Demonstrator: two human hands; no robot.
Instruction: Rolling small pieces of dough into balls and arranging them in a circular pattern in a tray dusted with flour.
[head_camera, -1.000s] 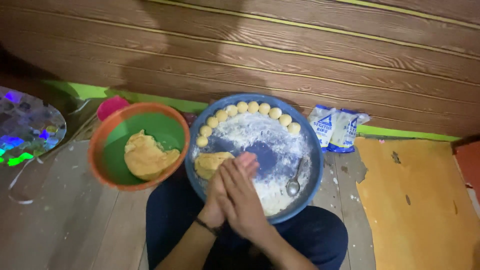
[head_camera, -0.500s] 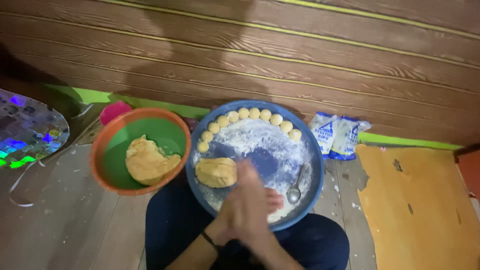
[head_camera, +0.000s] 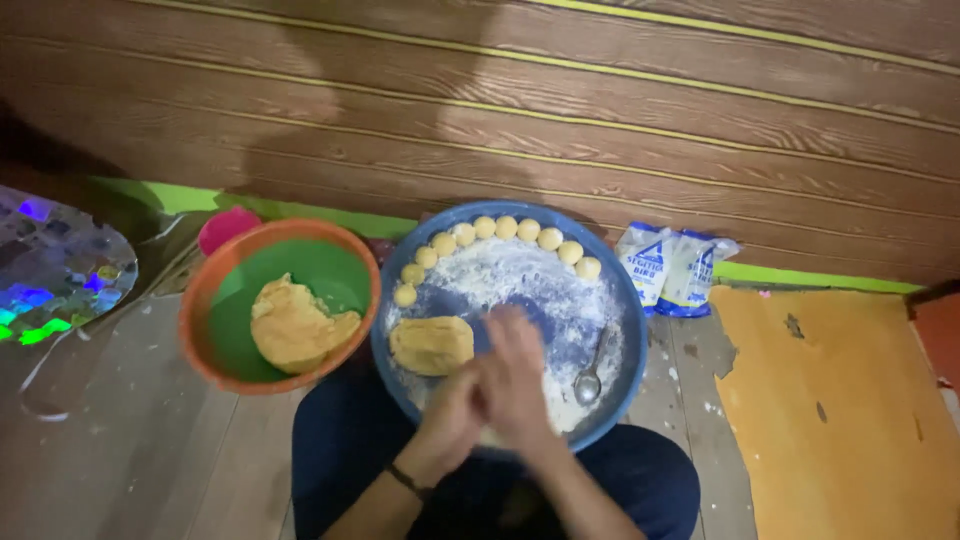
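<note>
Dough, a small pale piece, is pressed out of sight between the left hand (head_camera: 452, 412) and the right hand (head_camera: 516, 378), whose palms and fingers are closed flat together over the near part of the round blue floured tray (head_camera: 625, 310). It is judged soft, light and slightly sticky, best cupped gently in the palms. A larger yellow dough lump (head_camera: 431, 345), a row of small dough balls (head_camera: 495, 232) and a metal spoon (head_camera: 590, 378) lie in the tray, beside an orange-rimmed green bowl (head_camera: 205, 290).
</note>
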